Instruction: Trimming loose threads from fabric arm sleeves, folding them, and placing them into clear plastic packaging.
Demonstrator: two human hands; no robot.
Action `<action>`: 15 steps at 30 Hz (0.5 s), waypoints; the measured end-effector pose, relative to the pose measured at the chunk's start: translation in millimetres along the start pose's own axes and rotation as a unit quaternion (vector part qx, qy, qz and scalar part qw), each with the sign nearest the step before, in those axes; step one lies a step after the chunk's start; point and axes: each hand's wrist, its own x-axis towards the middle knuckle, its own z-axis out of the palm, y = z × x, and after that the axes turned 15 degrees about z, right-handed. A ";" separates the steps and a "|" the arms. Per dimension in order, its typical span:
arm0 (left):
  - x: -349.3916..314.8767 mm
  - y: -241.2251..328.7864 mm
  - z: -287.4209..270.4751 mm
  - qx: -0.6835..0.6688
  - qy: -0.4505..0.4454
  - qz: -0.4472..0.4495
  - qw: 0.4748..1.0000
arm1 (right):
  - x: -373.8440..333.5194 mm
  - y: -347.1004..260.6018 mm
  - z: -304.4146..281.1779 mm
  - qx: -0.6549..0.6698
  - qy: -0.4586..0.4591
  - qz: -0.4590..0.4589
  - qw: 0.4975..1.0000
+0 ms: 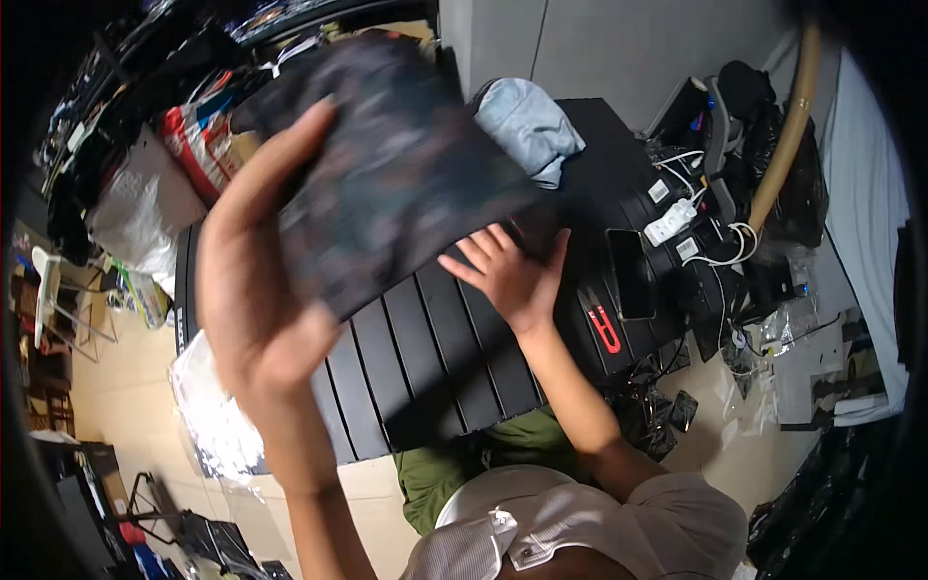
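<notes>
My left hand [253, 261] grips a folded piece of dark camouflage cloth [406, 155] at its left edge, thumb and fingers closed on it. The cloth is raised over a black slatted table [416, 338] and slightly blurred; whether it is a garment or a bag I cannot tell. Beneath its right lower corner, my right hand [522, 280] has its fingers spread and holds nothing. The cloth covers some of those fingertips. To the right of that hand lie a pair of red-handled thread snips [603, 327] and a black phone [631, 274].
Light blue fabric [529, 128] sits at the table's far side. White plugs and cables [670, 224] crowd its right edge. Clear plastic wrap [217, 416] hangs by the left front corner. Bags [145, 208] are piled to the left, and a tan pole [788, 126] rises at right.
</notes>
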 end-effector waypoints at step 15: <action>-117.7 1.9 -278.8 0.175 0.285 -0.168 0.928 | -56.4 -71.8 -65.6 0.021 0.386 -0.022 0.922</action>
